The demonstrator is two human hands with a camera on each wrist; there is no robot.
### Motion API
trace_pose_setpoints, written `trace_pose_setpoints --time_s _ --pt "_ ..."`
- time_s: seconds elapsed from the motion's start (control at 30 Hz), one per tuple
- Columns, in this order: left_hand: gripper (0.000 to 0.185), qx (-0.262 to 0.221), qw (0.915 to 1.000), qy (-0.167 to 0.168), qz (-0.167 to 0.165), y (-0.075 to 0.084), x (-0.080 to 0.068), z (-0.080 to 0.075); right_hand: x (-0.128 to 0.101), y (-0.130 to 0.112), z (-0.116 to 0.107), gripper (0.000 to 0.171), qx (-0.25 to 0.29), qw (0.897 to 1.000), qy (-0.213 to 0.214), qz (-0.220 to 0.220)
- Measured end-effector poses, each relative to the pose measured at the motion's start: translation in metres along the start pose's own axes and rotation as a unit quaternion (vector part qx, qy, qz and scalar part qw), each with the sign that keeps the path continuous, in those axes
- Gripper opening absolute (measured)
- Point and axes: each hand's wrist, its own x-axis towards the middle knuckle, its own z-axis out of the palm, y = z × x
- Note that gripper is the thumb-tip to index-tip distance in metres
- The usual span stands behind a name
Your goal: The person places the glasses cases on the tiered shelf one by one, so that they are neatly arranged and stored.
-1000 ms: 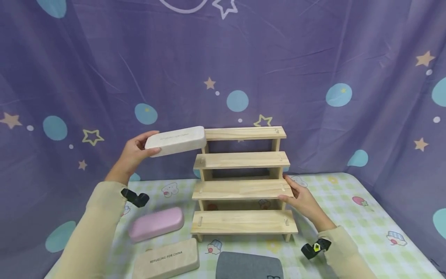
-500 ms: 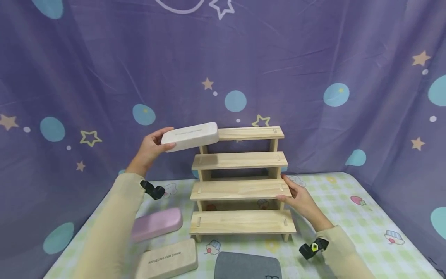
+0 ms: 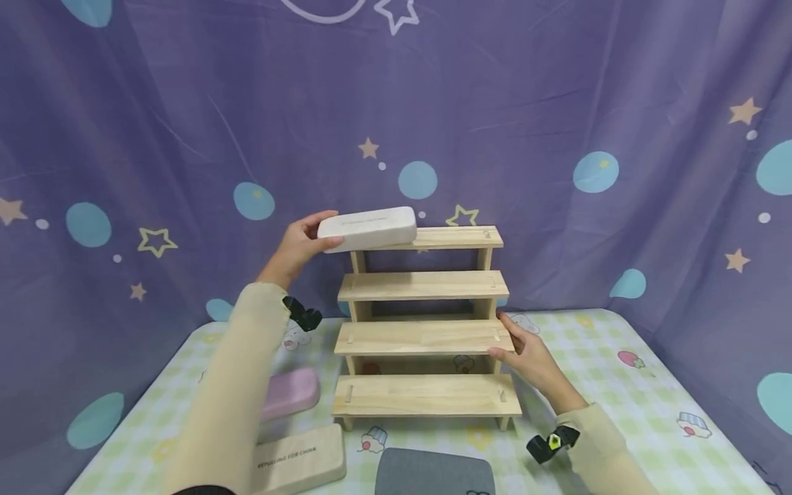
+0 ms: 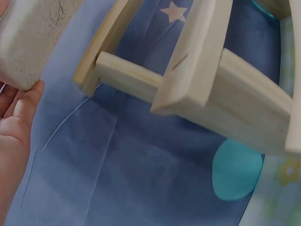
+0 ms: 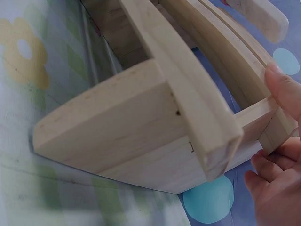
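My left hand [image 3: 300,246] holds one end of a white, hard glasses case [image 3: 374,229] with printed lettering. In the head view the case overlaps the left part of the top shelf; whether it touches the wood I cannot tell. In the left wrist view, my fingers [image 4: 28,104] lie against the pale case [image 4: 33,33], apart from the shelf ends. The stepped wooden rack [image 3: 427,337] stands upright on the cloth. With thumb and fingers, my right hand [image 3: 532,361] grips the right end of its second shelf from the bottom.
A pink glasses case [image 3: 293,392] and a beige case [image 3: 303,459] lie left of the rack, partly behind my left sleeve. In front lies a grey case [image 3: 433,474], cut off by the frame. A purple curtain [image 3: 526,124] hangs behind the checked tablecloth [image 3: 594,357].
My left hand has carried the white case rightward and slightly upward, from beside the rack to over the left of the top shelf. The right hand keeps its grip on the rack.
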Motion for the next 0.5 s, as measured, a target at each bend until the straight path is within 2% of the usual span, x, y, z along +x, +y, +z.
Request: trace_pose_setpoints --time_s 0.5 --pt "0.066 -0.017 0.9994 -0.031 -0.008 0.011 0.032 0.046 0.0 0.001 0.002 0.08 0.006 1.0 0.01 0.019"
